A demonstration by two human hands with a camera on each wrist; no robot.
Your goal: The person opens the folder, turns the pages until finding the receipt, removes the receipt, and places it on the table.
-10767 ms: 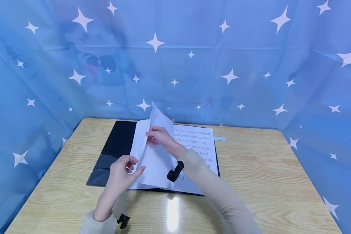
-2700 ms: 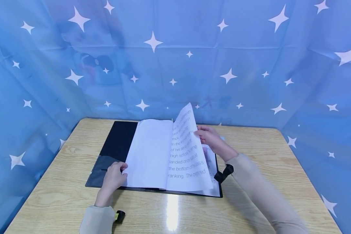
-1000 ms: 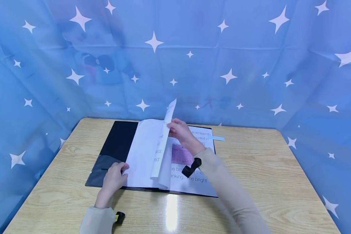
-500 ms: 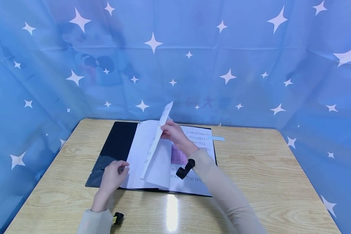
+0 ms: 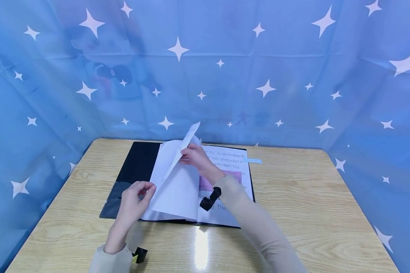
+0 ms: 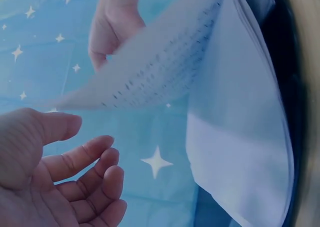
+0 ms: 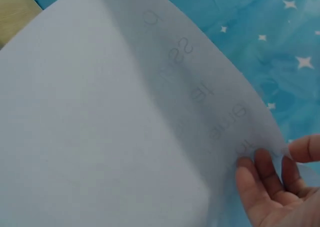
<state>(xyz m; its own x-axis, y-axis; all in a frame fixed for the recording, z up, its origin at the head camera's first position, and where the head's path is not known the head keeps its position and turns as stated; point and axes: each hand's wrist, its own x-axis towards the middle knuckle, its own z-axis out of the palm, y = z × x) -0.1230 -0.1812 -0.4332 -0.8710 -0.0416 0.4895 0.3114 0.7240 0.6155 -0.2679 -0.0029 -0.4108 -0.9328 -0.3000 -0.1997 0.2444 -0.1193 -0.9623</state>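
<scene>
A lifted white sheet (image 5: pixel 177 193) stands curled over the middle of an open black folder (image 5: pixel 136 163). My right hand (image 5: pixel 198 159) pinches its outer edge between thumb and fingers, as the right wrist view shows, where print shows through the sheet (image 7: pixel 125 112). My left hand (image 5: pixel 133 201) hovers at the near left of the folder, close to the sheet's lower edge. In the left wrist view the left hand (image 6: pixel 65 172) has thumb and fingers apart with nothing between them. On the printed right page (image 5: pixel 225 151) lies a pink patterned slip (image 5: pixel 205 184), partly behind the right forearm.
A light blue tab (image 5: pixel 255 161) sticks out past the folder's right edge. The folder lies on a wooden table (image 5: pixel 304 204), with a blue star-patterned curtain (image 5: pixel 294 57) behind and at both sides.
My right hand has carried the sheet leftward from the right side, uncovering the pink slip. My left hand has risen from the left page and shifted slightly right, towards the sheet.
</scene>
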